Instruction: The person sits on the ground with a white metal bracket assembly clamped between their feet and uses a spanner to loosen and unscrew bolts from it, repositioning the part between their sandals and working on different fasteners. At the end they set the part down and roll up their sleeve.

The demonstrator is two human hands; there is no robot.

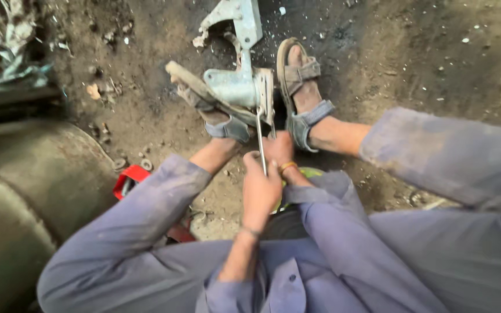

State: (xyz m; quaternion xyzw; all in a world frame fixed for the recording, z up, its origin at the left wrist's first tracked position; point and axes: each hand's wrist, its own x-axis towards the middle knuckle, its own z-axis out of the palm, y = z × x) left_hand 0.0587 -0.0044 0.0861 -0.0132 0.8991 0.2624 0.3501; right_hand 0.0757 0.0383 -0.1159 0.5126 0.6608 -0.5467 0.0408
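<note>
Here, the left hand (260, 188) is closed around the lower end of a thin metal rod (261, 142), fingers wrapped about the shaft, with a thin band at the wrist. The right hand (279, 149) lies just beside and partly behind it, closed as well, touching the same rod slightly higher up; a yellowish band shows at its wrist. The rod stands nearly upright in the view and runs from the two hands to the lower edge of a pale, blue-grey metal bracket (240, 81), which it meets at a flat plate. The bracket lies on the dirt ground (424, 52), its narrow arm pointing away from the person, with a chipped, whitish break near the far end. The left foot, in a worn grey sandal (207, 101), presses against the near left side of the bracket; the right foot, in a matching sandal (300, 87), rests just beside the bracket's right edge. Both legs are bent, in dusty blue-grey trousers. A red object (130, 177) lies on the ground under the left knee, partly hidden; what it is cannot be told. A yellow-green item (308, 172) shows beside the right wrist, mostly covered. No containers are distinguishable. A large rounded dark mass (24, 197) fills the left of the view.
</note>
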